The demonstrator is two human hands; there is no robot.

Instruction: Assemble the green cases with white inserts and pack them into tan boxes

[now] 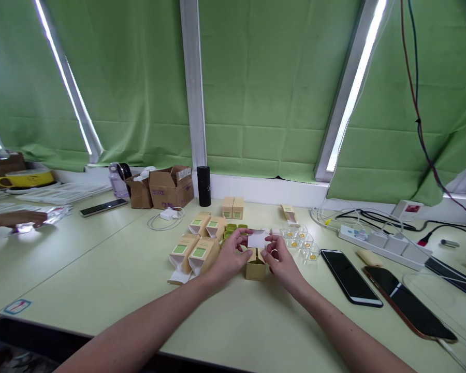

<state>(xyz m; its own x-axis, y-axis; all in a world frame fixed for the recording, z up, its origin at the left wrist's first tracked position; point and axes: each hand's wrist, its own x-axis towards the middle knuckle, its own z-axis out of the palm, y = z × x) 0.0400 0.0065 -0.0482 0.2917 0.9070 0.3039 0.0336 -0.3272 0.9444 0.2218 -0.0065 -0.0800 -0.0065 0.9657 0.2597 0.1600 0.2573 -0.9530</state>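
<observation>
A small kraft cardboard box [255, 271] stands on the table in front of me, its lid flap raised with the white inner side showing. My left hand [233, 255] grips it from the left, fingers at the flap's edge and thumb by the top opening. On the other side my right hand [281, 257] has its fingers curled at the right edge of the flap and box top. Just behind my left fingers are several green containers [229, 229], partly hidden. Clear small cups [303, 240] with yellow contents sit beyond my right hand.
Several kraft boxes with green labels [204, 252] stand left, and two closed boxes [233, 207] behind. An opened box [290, 215] lies at the back. Phones [351, 277] and a power strip [384, 246] lie right. Another person's hand [27, 218] is far left, near clear plastic.
</observation>
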